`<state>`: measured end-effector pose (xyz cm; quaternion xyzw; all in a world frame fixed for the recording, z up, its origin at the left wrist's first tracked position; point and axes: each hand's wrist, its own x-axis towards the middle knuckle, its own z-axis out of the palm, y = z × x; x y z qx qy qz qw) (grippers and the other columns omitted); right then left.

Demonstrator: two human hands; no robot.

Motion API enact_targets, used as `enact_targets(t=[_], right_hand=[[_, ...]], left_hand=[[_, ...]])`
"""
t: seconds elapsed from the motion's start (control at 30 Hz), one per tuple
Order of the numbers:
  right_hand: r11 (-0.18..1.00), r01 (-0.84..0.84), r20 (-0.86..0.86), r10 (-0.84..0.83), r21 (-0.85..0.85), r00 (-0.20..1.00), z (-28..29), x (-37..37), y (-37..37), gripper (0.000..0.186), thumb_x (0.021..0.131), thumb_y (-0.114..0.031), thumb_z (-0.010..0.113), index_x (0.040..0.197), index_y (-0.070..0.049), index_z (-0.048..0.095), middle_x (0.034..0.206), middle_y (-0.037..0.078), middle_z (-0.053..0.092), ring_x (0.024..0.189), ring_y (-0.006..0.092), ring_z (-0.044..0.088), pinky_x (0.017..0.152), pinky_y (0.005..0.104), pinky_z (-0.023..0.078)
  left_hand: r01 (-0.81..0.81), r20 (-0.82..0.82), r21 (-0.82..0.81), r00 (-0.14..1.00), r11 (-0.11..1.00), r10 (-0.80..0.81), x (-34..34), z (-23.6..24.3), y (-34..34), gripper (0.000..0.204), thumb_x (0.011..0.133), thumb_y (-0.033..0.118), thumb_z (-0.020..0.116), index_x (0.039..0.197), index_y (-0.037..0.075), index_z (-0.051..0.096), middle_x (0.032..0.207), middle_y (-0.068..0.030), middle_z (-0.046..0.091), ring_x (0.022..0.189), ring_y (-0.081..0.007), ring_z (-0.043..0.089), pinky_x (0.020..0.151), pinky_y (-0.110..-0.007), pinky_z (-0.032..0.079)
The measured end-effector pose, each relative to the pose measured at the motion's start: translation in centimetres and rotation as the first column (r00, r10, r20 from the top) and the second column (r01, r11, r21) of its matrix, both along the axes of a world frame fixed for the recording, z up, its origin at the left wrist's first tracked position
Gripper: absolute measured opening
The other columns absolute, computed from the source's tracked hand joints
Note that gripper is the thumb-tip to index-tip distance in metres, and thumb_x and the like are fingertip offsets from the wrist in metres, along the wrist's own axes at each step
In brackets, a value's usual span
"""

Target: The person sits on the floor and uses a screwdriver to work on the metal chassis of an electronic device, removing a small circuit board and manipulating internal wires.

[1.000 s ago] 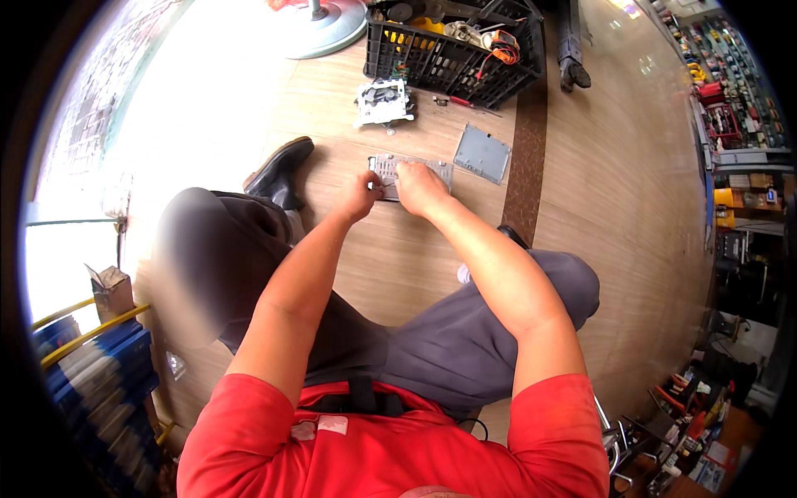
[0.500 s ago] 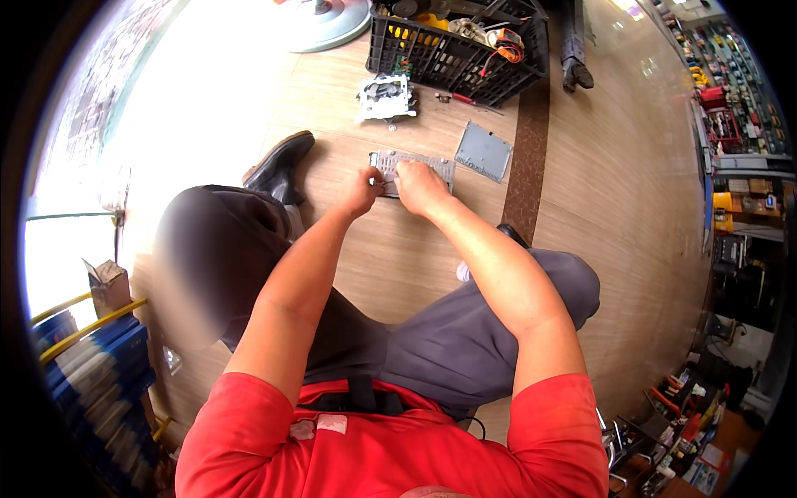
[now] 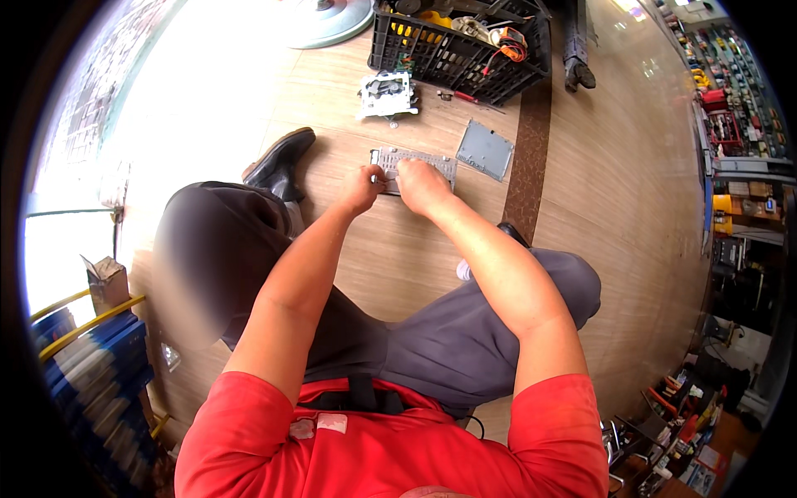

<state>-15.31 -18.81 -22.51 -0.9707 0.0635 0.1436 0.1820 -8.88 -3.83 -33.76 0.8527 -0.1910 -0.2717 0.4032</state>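
Note:
On the floor between my feet lies a flat grey metal casing (image 3: 436,163) with rows of small holes. My left hand (image 3: 362,190) is at its left end, fingers closed in a pinch, with a small dark bit at the fingertips too small to name. My right hand (image 3: 423,186) is bent over the casing's middle, fingers curled down and closed; what they hold is hidden beneath them. A flat grey metal panel (image 3: 485,149) lies to the right of the casing, apart from it.
Beyond the casing sits a white frame with mechanical parts (image 3: 388,95). A red-handled screwdriver (image 3: 465,97) lies beside a black plastic crate (image 3: 457,54) filled with tools and a meter with orange leads (image 3: 508,43). My boot (image 3: 281,164) stands at the left.
My left fingers have shifted slightly at the casing's left end. My right hand stays in almost the same place over the casing. The whole view has moved very slightly.

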Motion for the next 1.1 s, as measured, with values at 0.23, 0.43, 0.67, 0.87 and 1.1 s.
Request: enact_targets(t=[0.23, 0.43, 0.67, 0.87, 1.1], right_hand=[[0.961, -0.236, 0.098, 0.251, -0.142, 0.963, 0.9, -0.6, 1.5, 0.015, 0.092, -0.01, 0.05, 0.094, -0.003, 0.063, 0.1, 0.021, 0.066, 0.095, 0.0354, 0.068, 0.081, 0.0448, 0.056], [0.99, -0.115, 0.042, 0.118, -0.086, 0.992, 1.2, -0.1, 1.5, 0.017, 0.092, -0.013, 0.052, 0.098, -0.002, 0.064, 0.102, 0.022, 0.067, 0.096, 0.0367, 0.068, 0.082, 0.0462, 0.056], [0.989, -0.12, -0.018, 0.119, -0.086, 0.993, 1.1, -0.2, 1.3, 0.018, 0.093, -0.012, 0.05, 0.102, -0.001, 0.061, 0.1, 0.023, 0.067, 0.094, 0.0378, 0.068, 0.081, 0.047, 0.055], [0.977, -0.16, 0.042, 0.167, -0.137, 0.985, 0.5, -0.4, 0.9, 0.016, 0.094, -0.012, 0.047, 0.103, -0.004, 0.058, 0.101, 0.021, 0.064, 0.093, 0.0376, 0.067, 0.081, 0.047, 0.055], [0.979, -0.186, 0.058, 0.191, -0.08, 0.98, 0.8, -0.3, 0.7, 0.016, 0.093, -0.01, 0.047, 0.101, -0.009, 0.061, 0.105, 0.02, 0.06, 0.097, 0.0372, 0.065, 0.082, 0.0473, 0.054]], left_hand=[[-0.012, 0.082, -0.001, 0.997, 1.0, 0.012, -0.3, 1.3, 0.0, 0.015, 0.079, 0.02, 0.075, 0.089, 0.009, 0.072, 0.091, -0.0198, 0.071, 0.089, -0.0371, 0.068, 0.08, -0.045, 0.053], [0.015, 0.067, -0.001, 0.998, 1.0, -0.015, -0.2, 1.1, 0.1, 0.017, 0.079, 0.02, 0.075, 0.092, 0.009, 0.072, 0.092, -0.0202, 0.071, 0.088, -0.0368, 0.068, 0.078, -0.045, 0.053], [0.012, 0.126, -0.023, 0.992, 1.0, -0.009, -0.2, 0.0, 0.2, 0.017, 0.077, 0.017, 0.075, 0.091, 0.008, 0.071, 0.09, -0.0188, 0.071, 0.084, -0.0342, 0.069, 0.077, -0.043, 0.054], [0.011, 0.166, -0.038, 0.986, 0.999, -0.004, -0.2, -0.4, 0.2, 0.017, 0.078, 0.019, 0.075, 0.089, 0.006, 0.071, 0.09, -0.0196, 0.07, 0.085, -0.0357, 0.068, 0.077, -0.043, 0.053], [0.016, 0.147, -0.033, 0.989, 0.999, -0.011, -0.1, -0.8, 0.0, 0.019, 0.079, 0.019, 0.075, 0.09, 0.004, 0.07, 0.09, -0.0206, 0.069, 0.084, -0.0363, 0.069, 0.075, -0.043, 0.053]])
